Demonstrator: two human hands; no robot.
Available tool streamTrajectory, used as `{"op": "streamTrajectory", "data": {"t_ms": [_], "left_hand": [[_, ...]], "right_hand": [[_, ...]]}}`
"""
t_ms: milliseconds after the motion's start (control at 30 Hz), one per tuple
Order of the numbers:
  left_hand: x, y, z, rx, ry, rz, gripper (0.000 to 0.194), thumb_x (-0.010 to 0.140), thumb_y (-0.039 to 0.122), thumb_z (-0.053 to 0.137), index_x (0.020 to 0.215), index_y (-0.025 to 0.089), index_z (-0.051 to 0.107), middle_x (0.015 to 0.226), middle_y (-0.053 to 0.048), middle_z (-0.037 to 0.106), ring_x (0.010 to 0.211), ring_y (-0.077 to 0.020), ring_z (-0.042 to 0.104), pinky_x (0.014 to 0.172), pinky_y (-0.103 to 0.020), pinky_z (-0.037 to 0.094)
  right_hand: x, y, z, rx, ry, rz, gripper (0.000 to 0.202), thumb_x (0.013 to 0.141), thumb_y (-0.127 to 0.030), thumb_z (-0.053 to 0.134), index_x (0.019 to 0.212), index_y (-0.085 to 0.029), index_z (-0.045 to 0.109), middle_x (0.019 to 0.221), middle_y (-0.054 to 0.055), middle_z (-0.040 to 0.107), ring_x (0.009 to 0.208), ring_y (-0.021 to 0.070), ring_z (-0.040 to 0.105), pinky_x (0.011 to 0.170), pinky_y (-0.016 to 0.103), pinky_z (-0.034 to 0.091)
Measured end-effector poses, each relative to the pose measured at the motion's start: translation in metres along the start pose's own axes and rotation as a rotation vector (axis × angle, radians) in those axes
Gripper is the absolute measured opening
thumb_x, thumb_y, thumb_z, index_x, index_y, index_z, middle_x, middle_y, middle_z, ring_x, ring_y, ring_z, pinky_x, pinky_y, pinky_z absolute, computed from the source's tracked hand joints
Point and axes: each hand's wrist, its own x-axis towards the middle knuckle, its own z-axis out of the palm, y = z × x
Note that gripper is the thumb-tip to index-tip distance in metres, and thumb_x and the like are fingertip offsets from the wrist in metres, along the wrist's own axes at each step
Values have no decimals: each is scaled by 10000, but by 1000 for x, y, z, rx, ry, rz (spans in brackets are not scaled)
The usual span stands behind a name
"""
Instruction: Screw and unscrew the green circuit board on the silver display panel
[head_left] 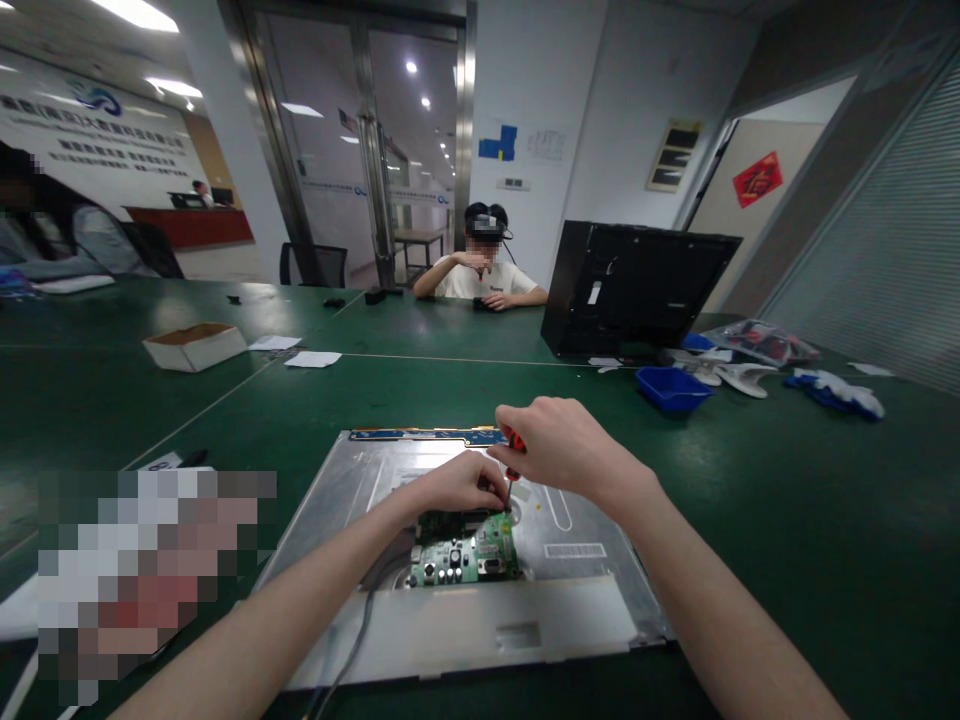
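My right hand (553, 442) is wrapped round the red and black handle of a screwdriver (514, 470), held nearly upright with its shaft pointing down. The shaft's tip meets the upper right corner of a green circuit board (469, 556). My left hand (466, 482) has its fingers pinched together beside that tip, at the board's upper edge; what lies between them is hidden. The board sits on the silver metal back of a flat display panel (577, 610). A narrow blue circuit strip (420, 435) runs along the panel's far edge.
A grey cable (365, 625) trails off the panel's near edge. Beyond it are a blue tray (673, 390), a black monitor housing (645, 285), gloves (836, 392) and an open white box (196, 347). Another person (487, 265) sits across the green table (787, 500).
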Motion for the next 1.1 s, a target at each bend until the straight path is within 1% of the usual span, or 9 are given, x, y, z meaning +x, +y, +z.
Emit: {"op": "streamTrajectory", "data": {"t_ms": [100, 200, 300, 433, 633, 800, 867, 933, 1100], "left_hand": [[0, -2, 0, 1, 7, 2, 127, 724, 117, 641, 801, 147, 737, 731, -13, 695, 667, -131, 601, 622, -188, 424], [0, -2, 1, 1, 12, -2, 124, 717, 121, 645, 798, 144, 735, 709, -5, 686, 643, -126, 590, 601, -186, 414], [0, -2, 1, 1, 13, -9, 111, 710, 120, 652, 779, 143, 735, 676, 5, 672, 626, -119, 576, 599, -185, 409], [0, 0, 1, -21, 18, -12, 101, 718, 135, 655, 777, 141, 736, 673, 3, 669, 621, -118, 573, 591, -185, 408], [-1, 0, 0, -24, 33, 11, 64, 712, 152, 668, 743, 132, 720, 686, -3, 666, 647, -130, 586, 609, -194, 421], [0, -1, 1, -15, 19, -28, 97, 725, 167, 652, 785, 141, 724, 713, -9, 675, 651, -132, 590, 610, -196, 428], [0, -1, 2, 3, 9, -47, 105, 728, 161, 645, 789, 142, 729, 710, -11, 679, 650, -133, 591, 610, -196, 423], [0, 0, 2, 6, 7, -48, 110, 722, 150, 644, 790, 141, 731, 712, -13, 682, 654, -133, 594, 610, -196, 422], [0, 0, 1, -10, 16, -15, 123, 721, 139, 641, 805, 140, 730, 720, -13, 682, 656, -131, 597, 623, -196, 432]], "right_hand": [[-2, 1, -2, 35, -16, -14, 215, 845, -414, 489, 869, -207, 541, 740, 36, 641, 642, 169, 581, 491, 277, 204], [-6, 2, -2, 136, -23, -75, 153, 798, -310, 524, 911, -207, 520, 791, 22, 645, 675, 156, 572, 512, 269, 238], [-6, 3, -1, 173, -13, -82, 136, 775, -237, 504, 907, -207, 511, 787, 14, 640, 662, 145, 554, 509, 266, 232], [-3, 0, 0, 134, 7, -49, 108, 775, -257, 501, 869, -207, 520, 756, 18, 635, 641, 151, 546, 494, 273, 203], [-6, -6, -6, 80, -44, -29, 118, 809, -287, 494, 876, -207, 550, 759, 39, 648, 640, 167, 575, 496, 274, 226], [-4, -10, -2, -32, 10, 62, 282, 867, -453, 463, 853, -202, 589, 716, 63, 654, 642, 205, 607, 496, 272, 247], [-2, -10, 0, -52, 26, 87, 326, 882, -479, 435, 824, -203, 599, 705, 71, 654, 650, 212, 616, 493, 275, 247], [0, -10, 1, -55, 22, 87, 308, 890, -450, 427, 813, -206, 599, 702, 73, 655, 656, 209, 620, 495, 276, 243], [1, -9, 0, -30, -21, 33, 160, 856, -344, 464, 876, -220, 563, 731, 49, 661, 633, 189, 600, 499, 275, 223]]}}
